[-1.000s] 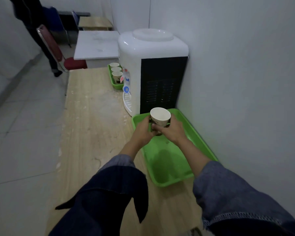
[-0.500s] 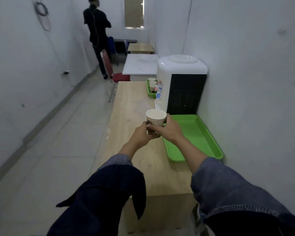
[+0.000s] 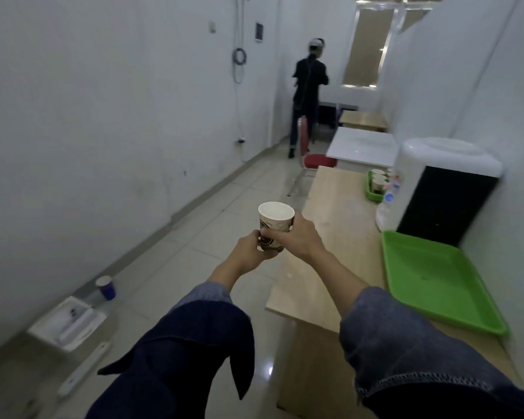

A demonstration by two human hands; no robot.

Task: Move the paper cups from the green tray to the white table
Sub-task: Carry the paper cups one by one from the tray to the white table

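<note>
Both hands, left hand [image 3: 250, 249] & right hand [image 3: 297, 234], grip the paper cup [image 3: 274, 226] upright over the floor, off the green tray [image 3: 436, 276]; white table [image 3: 360, 145] is well ahead, so squeezing or tilting en route could crush/drop it.

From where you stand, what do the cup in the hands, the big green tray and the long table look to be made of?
The cup looks like paper: thin rolled rim, matte white inside, printed brown pattern outside. The green tray seems moulded plastic, smooth with a slight sheen and a raised lip. The long table looks like pale wood-grain laminate or veneer over board; which one cannot be told from here.
</note>
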